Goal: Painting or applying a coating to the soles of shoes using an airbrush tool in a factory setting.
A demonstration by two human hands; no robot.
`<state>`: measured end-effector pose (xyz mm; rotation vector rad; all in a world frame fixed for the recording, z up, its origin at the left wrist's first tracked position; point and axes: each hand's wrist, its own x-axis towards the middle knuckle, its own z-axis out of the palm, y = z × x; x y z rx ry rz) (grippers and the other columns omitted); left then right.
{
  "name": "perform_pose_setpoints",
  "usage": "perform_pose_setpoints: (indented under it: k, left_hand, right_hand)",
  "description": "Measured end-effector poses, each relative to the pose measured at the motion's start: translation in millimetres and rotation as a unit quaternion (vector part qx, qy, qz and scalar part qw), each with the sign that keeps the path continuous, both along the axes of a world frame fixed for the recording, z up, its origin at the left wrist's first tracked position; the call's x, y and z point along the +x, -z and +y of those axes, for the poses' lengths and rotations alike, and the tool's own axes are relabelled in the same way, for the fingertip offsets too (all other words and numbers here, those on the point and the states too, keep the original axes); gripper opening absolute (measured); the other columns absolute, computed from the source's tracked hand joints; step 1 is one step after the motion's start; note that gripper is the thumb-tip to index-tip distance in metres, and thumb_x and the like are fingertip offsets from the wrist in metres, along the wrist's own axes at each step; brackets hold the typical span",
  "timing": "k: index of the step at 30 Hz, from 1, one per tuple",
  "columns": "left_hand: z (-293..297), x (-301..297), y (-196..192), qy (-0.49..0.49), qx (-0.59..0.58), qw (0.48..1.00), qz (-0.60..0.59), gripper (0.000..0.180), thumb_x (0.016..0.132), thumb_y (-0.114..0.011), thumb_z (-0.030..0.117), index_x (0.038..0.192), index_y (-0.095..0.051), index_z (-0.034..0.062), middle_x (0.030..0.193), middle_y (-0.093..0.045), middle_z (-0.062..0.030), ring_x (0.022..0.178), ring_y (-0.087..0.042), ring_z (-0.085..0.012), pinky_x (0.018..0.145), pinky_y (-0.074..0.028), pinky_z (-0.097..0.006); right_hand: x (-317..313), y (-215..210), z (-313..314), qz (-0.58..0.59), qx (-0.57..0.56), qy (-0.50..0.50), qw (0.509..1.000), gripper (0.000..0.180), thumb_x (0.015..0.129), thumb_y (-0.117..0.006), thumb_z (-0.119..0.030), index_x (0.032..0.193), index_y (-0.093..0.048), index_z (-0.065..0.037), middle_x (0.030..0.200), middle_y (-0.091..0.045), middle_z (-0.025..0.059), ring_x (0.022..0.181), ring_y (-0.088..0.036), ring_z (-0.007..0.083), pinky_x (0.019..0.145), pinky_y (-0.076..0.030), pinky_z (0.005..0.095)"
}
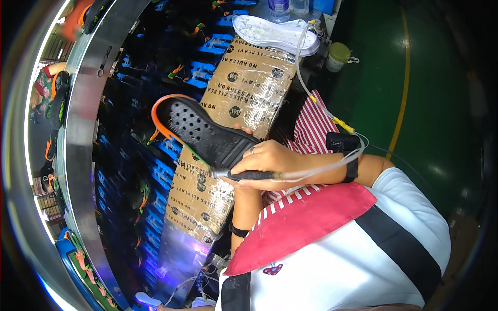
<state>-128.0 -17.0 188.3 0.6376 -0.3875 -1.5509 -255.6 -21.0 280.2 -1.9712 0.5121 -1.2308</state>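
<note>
A black shoe part [194,124] with its underside up has a patch of round holes toward the toe and an orange and green edge. My left hand [244,183] grips it from beneath near the heel; most of that hand is hidden, with fingertips showing at the far edge. My right hand [271,159] is closed around a black tube-fed pen-like applicator [254,175]. Its tip lies against the shoe part's near edge at the heel end. A clear hose [327,165] runs from the applicator along my right forearm.
Below the shoe part is a plastic-wrapped cardboard surface [244,88], with a white sole [275,35] at its far end. Left of it, a rack with blue holders [199,72] carries shoe parts. A lidded pot [338,56] and bottles [279,8] stand beyond. Another person's hand [162,308] shows at the bottom.
</note>
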Motion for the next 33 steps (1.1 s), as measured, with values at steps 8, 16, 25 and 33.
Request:
perform_pose_setpoints:
  k: [8,16,25,33]
  left_hand:
    - [-9.6,14.9,-10.9,0.121,-0.169,0.934,0.291,0.064,0.079,-0.056,0.049,0.13,-0.038,0.0141,0.13,-0.037,-0.0184,0.117,-0.038,-0.0389,0.092,-0.04,-0.052]
    - [-8.0,33.7,-21.0,0.1,-0.143,0.957,0.232,0.056,0.079,-0.062,0.028,0.127,-0.04,0.0095,0.132,-0.038,-0.0127,0.119,-0.038,-0.0312,0.098,-0.036,-0.044]
    - [-7.7,39.7,-35.6,0.065,-0.185,0.964,0.178,0.083,0.072,-0.063,0.051,0.133,-0.029,0.0074,0.132,-0.035,-0.021,0.117,-0.039,-0.038,0.095,-0.038,-0.05]
    - [-0.3,27.4,-26.3,0.012,-0.131,0.973,0.192,0.091,0.064,-0.065,0.06,0.132,-0.032,0.0082,0.129,-0.038,-0.0197,0.116,-0.04,-0.0375,0.095,-0.039,-0.048]
  right_hand:
    - [-3.5,-0.9,5.3,-0.011,0.076,-0.032,0.996,0.022,0.072,-0.068,-0.007,0.092,-0.064,-0.001,0.072,-0.061,0.011,0.061,-0.06,0.0224,0.054,-0.045,0.029]
    - [-13.6,-5.7,9.0,0.017,0.16,-0.019,0.987,0.025,0.072,-0.069,-0.009,0.096,-0.064,-0.002,0.072,-0.061,0.0106,0.061,-0.058,0.019,0.053,-0.044,0.0274]
    - [-20.7,-15.6,12.2,-0.011,0.144,0.013,0.989,0.025,0.07,-0.07,-0.006,0.094,-0.064,-0.001,0.066,-0.06,0.0105,0.056,-0.058,0.0206,0.051,-0.044,0.0295]
    - [-10.1,-9.5,22.2,0.041,0.113,-0.064,0.991,0.024,0.074,-0.066,-0.013,0.096,-0.062,-0.002,0.078,-0.063,0.0141,0.067,-0.061,0.0278,0.062,-0.048,0.0324]
